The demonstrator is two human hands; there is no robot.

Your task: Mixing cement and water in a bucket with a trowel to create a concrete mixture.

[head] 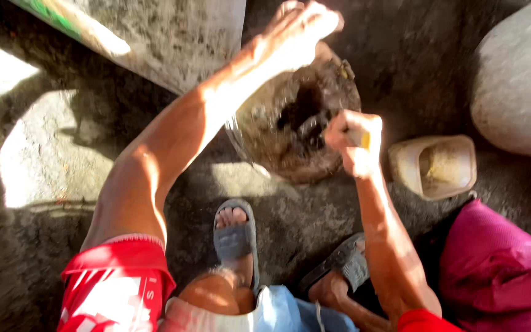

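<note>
While sunlight is falling in patches across the rough grey floor (44,154), which is filling most of the frame, a pale boulder (517,80) is sitting at the upper right and a grey slab (173,37) with a green edge is leaning in from the upper left. A magenta cloth (499,270) is lying bunched at the lower right. Near the top centre, a round, blackened pot (290,132) is resting tilted on the floor, its dark, crusted inside facing the camera. The left hand (293,34) is reaching over the pot's far rim, fingers stretched and lying close together; it looks to be gripping or steadying that rim, though glare is hiding the contact. The right hand (354,141) is curling into a tight fist around a small yellowish scrubber (364,140), pressing at the pot's right inner edge. Just right of that fist, a small cream tub (434,166) is standing on the floor, apart from the pot. At the bottom centre, two feet in grey sandals (236,240) are planted just below the pot.
</note>
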